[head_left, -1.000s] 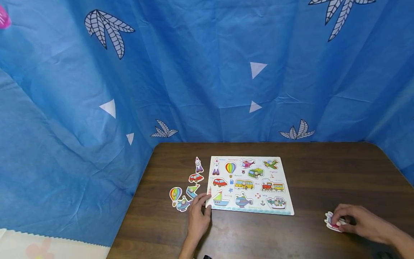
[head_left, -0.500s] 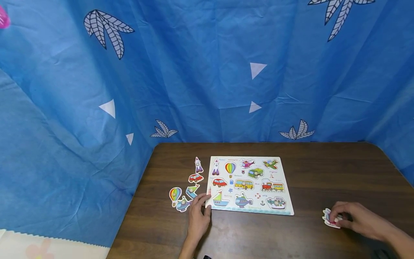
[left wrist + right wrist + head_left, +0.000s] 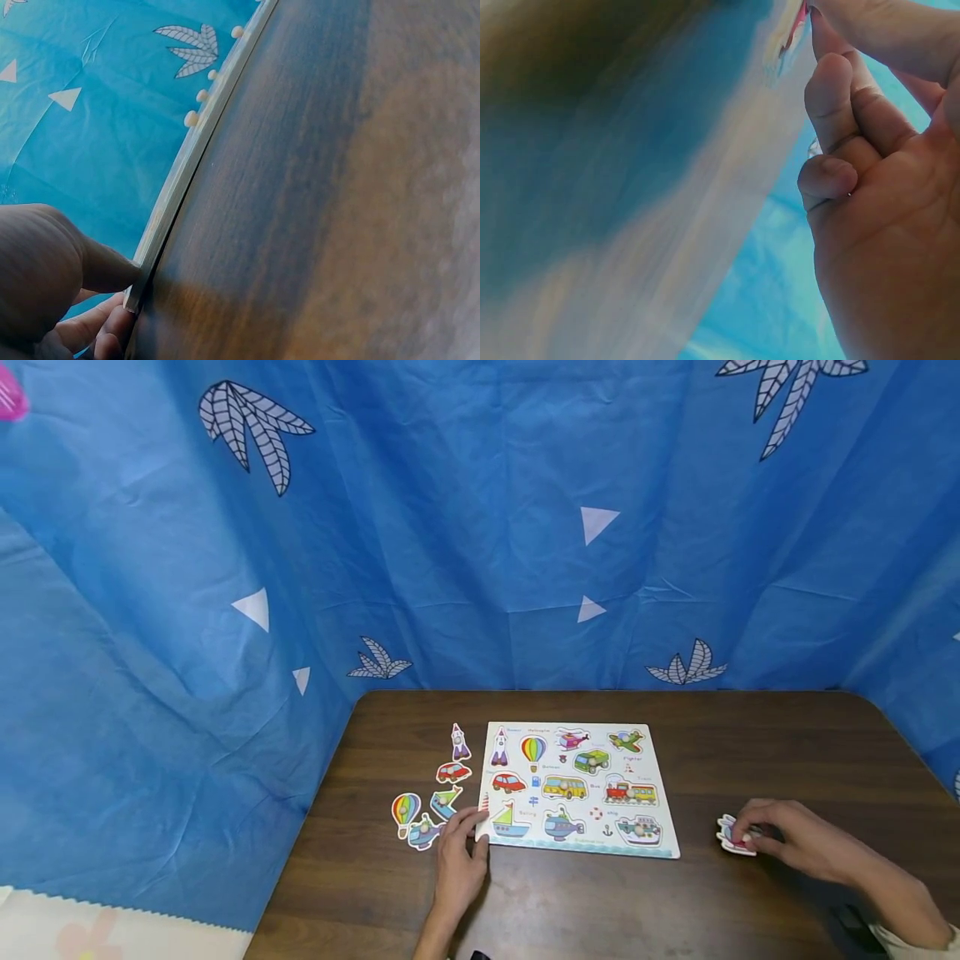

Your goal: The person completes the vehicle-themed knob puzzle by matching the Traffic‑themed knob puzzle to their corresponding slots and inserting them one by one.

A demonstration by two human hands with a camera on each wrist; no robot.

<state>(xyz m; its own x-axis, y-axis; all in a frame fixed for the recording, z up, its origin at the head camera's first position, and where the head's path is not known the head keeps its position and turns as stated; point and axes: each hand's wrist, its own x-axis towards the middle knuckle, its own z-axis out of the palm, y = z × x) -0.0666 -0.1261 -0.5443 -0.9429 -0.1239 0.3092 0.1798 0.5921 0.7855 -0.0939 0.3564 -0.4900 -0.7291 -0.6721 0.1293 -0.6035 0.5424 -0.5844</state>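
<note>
In the head view a white puzzle board [image 3: 596,852] with vehicle pictures lies mid-table. My left hand [image 3: 459,860] holds its near left corner, fingers at the left side and thumb at the corner. The left wrist view shows the thumb [image 3: 109,266] against the board's edge [image 3: 176,184], with other fingertips round the corner. Well to the right of the board, my right hand [image 3: 783,831] pinches a small white-edged puzzle piece [image 3: 727,837] with pink on it, by its knob. Fingers cover much of its picture. The right wrist view catches only a sliver of this piece [image 3: 793,34].
Left of the board lie loose pieces: a rocket [image 3: 460,742], a red car [image 3: 453,772], a sailboat [image 3: 446,802], a balloon [image 3: 406,810] and a submarine [image 3: 422,832]. Several knobbed pieces, like the ship [image 3: 639,831], sit in the board. A blue curtain [image 3: 480,527] surrounds the brown table [image 3: 600,910].
My right hand has moved left and farther from me with the piece, closer to the board. The left hand stays at the board's corner.
</note>
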